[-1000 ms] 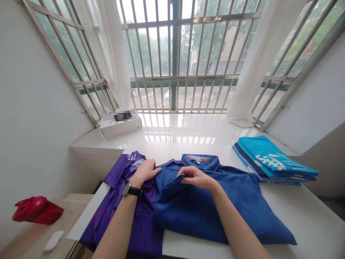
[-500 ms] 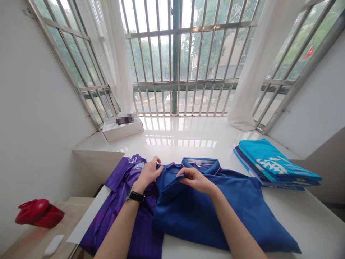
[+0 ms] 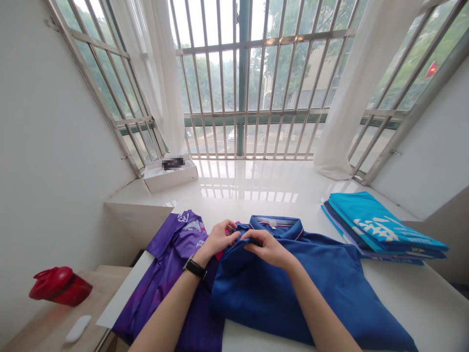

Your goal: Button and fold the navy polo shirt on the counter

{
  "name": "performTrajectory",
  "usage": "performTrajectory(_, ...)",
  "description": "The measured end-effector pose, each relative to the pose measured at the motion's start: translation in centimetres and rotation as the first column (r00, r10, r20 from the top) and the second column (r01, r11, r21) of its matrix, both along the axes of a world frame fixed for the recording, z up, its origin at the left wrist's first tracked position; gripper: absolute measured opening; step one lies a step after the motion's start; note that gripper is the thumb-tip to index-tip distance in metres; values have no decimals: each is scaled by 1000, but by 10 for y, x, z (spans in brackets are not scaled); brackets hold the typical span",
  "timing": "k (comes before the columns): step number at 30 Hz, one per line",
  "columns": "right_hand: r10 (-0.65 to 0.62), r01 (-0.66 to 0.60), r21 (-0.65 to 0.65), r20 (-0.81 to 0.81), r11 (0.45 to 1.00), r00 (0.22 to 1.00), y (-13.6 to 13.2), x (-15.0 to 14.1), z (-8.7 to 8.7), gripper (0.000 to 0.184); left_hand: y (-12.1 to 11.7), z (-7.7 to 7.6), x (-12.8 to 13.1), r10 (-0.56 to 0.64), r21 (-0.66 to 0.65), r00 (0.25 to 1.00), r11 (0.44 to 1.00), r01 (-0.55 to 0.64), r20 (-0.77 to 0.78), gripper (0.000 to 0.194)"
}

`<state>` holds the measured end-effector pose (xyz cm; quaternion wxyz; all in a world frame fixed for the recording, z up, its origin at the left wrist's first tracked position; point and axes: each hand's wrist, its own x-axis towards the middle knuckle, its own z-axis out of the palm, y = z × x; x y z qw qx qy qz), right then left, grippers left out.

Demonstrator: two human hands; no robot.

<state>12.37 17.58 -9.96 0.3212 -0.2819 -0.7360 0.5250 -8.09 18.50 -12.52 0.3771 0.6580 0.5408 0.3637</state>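
A blue polo shirt (image 3: 311, 288) lies spread on the white table, its striped collar (image 3: 276, 226) toward the window. My left hand (image 3: 222, 237), wearing a black watch, pinches the shirt's left shoulder near the collar. Close beside it, my right hand (image 3: 266, 248) grips a fold of the same fabric between thumb and fingers. The sleeve on that side is gathered inward under both hands. Partly beneath the polo and my left forearm lies a purple jersey (image 3: 161, 283) with pale lettering.
Folded shirts (image 3: 384, 222) in blue, navy and lilac are stacked at the right. A white box (image 3: 170, 178) with a blurred item sits on the window ledge. On a lower wooden surface at left are a red shaker bottle (image 3: 62, 286) and a white oval object (image 3: 78, 328).
My left hand has moved right, bringing the shoulder fabric inward toward my right hand and uncovering more of the purple jersey. The view has shifted slightly.
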Motion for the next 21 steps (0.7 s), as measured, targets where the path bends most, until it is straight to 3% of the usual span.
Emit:
performTrajectory(3, 12, -12, 33, -5, 999, 1000, 1, -2, -1, 23, 1, -4, 1, -49, 7, 998, 999, 49, -44, 36)
performTrajectory(7, -55, 54, 91, 13, 994, 998, 2, -9, -7, 21, 2, -11, -2, -96, -27, 995, 995, 97, 36, 46)
performTrajectory(11, -99, 95, 163, 19, 982, 995, 3, -14, -14, 18, 2, -14, -1, -136, 60, 990, 989, 139, -47, 25)
performTrajectory(14, -136, 125, 200, 41, 972, 990, 6, -15, -21, 19, 2, -10, 1, -145, 54, 987, 987, 149, -68, 24)
performTrajectory(21, -348, 261, 355, 208, 898, 914, 16, -26, -40, 18, 6, 0, -4, -125, -131, 991, 983, 131, 52, 72)
